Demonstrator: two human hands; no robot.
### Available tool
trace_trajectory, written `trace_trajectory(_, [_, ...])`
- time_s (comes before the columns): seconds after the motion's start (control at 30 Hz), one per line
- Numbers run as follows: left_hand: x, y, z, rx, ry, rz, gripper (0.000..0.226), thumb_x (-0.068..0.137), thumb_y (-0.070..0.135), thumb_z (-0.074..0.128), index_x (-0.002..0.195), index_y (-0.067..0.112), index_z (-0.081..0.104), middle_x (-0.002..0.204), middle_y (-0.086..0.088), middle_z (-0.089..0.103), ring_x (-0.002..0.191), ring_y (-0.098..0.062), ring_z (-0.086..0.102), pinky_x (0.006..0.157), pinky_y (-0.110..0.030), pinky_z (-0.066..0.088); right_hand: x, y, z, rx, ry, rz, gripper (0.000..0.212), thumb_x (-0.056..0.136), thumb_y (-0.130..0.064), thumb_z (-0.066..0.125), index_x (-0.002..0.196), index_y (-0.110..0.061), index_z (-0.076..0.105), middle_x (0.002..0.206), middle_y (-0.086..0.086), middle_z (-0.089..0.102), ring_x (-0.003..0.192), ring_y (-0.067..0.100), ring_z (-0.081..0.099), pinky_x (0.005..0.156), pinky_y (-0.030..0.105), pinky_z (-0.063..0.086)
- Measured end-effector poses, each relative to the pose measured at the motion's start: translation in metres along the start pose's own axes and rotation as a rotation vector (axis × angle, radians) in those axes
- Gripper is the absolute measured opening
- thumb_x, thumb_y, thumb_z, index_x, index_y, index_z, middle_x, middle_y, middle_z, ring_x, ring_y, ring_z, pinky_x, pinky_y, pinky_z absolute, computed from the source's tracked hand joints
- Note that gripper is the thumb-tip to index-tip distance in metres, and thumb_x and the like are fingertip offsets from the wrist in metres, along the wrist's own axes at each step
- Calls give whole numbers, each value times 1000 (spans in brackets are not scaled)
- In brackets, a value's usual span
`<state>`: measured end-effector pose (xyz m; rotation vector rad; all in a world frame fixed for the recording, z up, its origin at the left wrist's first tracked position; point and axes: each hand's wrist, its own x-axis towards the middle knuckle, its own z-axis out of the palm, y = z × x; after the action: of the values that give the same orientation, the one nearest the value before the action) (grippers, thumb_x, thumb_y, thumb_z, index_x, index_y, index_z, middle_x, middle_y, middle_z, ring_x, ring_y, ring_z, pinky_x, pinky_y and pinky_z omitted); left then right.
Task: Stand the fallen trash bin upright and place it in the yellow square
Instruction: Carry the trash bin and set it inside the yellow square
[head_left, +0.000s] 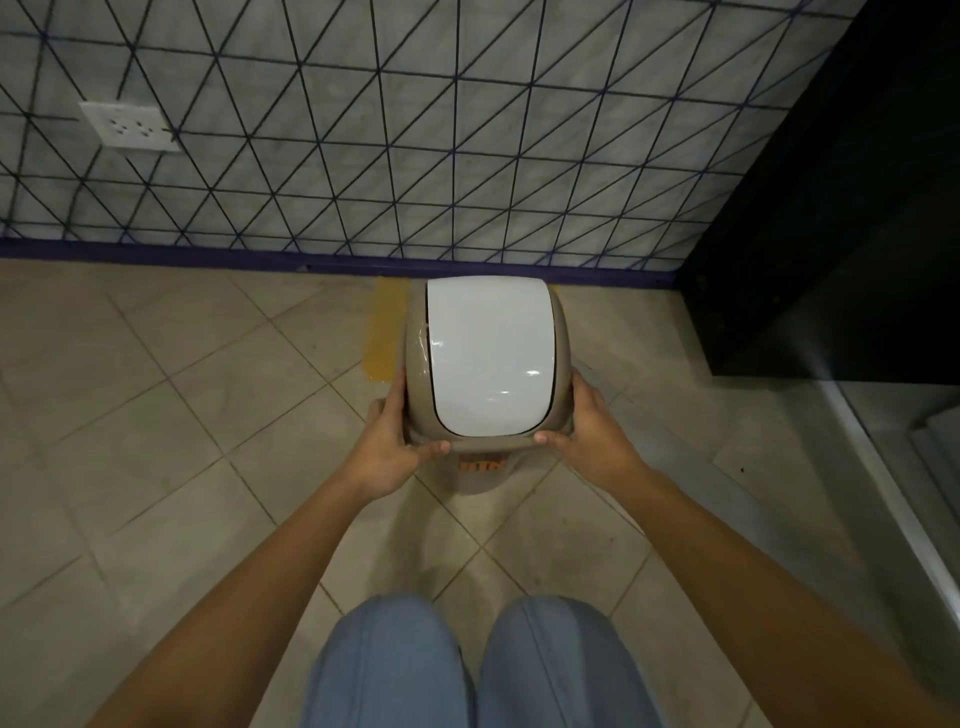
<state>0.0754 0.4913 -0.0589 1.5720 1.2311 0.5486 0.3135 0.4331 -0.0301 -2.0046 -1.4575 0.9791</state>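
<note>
The trash bin (488, 364) is beige with a white swing lid and stands upright, seen from above, close to the wall. My left hand (397, 444) grips its left side near the top, thumb on the front rim. My right hand (584, 431) grips the right side the same way. The yellow square (382, 332) is painted on the floor tiles; only its left strip shows beside the bin, the rest is hidden under the bin. An orange label shows on the bin's front below the rim.
A tiled wall (415, 130) with a dark skirting stands just behind the bin, with a white socket (130, 126) at the left. A black cabinet (841, 208) rises at the right. A metal floor strip (893, 499) runs along the right. My knees (467, 665) are at the bottom.
</note>
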Motion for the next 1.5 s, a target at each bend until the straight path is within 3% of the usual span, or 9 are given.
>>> trace_trajectory(0.13, [5,1,-4,71,96,44,122,58,30,87,149,30,8,147,-2,19,132,-14,29,108,-23,25,10,1,-9,-42,21,-80,114,68,-19,81,149,-28,1,154,4,22,141,21,23,115,41,24])
trace_trajectory(0.27, [11,0,-5,102,86,174,136,48,47,87,149,35,-3,147,11,18,127,8,18,106,-18,21,16,6,-6,-47,17,-155,129,60,-24,86,147,-36,-10,157,-7,11,143,12,14,113,32,20])
trace_trajectory(0.4, [16,1,-3,3,34,216,132,52,55,81,135,48,-21,160,8,6,144,-5,13,116,-32,23,23,9,-5,-42,35,-211,129,62,-25,85,142,-43,-15,157,-4,8,143,13,11,115,33,17])
trace_trajectory(0.5, [23,3,-5,60,60,256,127,55,58,76,136,48,-20,160,6,8,144,-6,17,112,-24,25,31,4,-6,-74,53,-258,129,60,-25,85,142,-41,-14,157,2,6,143,15,11,115,34,15])
trace_trajectory(0.6, [28,3,-7,117,95,292,120,58,50,80,142,47,-6,155,11,15,138,0,22,106,-10,26,36,2,-8,-74,61,-268,130,59,-23,86,142,-39,-13,156,4,8,142,16,13,115,36,17])
trace_trajectory(1.13, [61,19,-12,77,81,251,119,62,17,86,149,22,6,155,-3,19,143,-18,22,115,-44,28,69,-5,-20,-65,84,-255,124,62,-15,84,149,-26,-3,155,8,13,143,23,18,116,46,22])
trace_trajectory(1.37, [68,15,-13,-64,79,93,134,60,3,84,148,19,-14,158,-6,3,144,-22,16,110,-37,34,74,-5,-10,80,105,-129,127,56,-18,89,149,-19,3,155,7,21,142,22,20,115,33,17])
trace_trajectory(1.43, [68,9,-13,-145,48,33,126,68,-2,78,148,25,-15,158,-3,10,141,-25,26,95,-26,46,79,-8,-5,134,95,-86,120,57,-18,88,149,-18,10,151,9,30,139,24,28,116,38,22])
trace_trajectory(1.5, [69,3,-12,-118,36,15,120,70,1,77,149,24,-10,154,0,22,136,-21,34,96,-25,42,84,-11,-3,121,89,-67,116,59,-19,87,149,-19,14,147,9,35,135,23,34,113,41,31])
